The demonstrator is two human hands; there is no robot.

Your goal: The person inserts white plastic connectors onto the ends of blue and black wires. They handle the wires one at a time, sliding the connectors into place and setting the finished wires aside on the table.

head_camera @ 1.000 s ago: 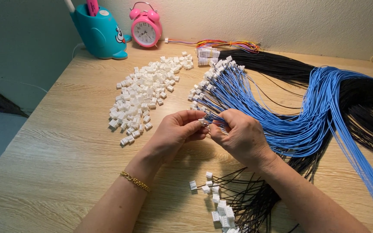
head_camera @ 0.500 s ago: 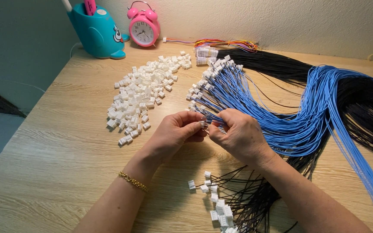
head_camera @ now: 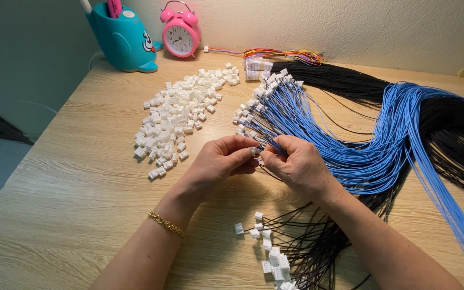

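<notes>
No notable movement since earlier frames. Left hand [head_camera: 218, 161] and right hand [head_camera: 296, 164] stay pinched together on a small white connector [head_camera: 254, 152] beside blue wires [head_camera: 318, 129].

One pink twin-bell alarm clock [head_camera: 181, 33], one teal cartoon-faced pen holder [head_camera: 122, 40], two hands, and one loose heap of small white plastic connectors [head_camera: 181, 113], too many to count.

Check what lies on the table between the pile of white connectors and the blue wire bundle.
In the head view, only bare wooden table separates the white connector pile from the blue wire bundle; nothing else lies there.
</notes>
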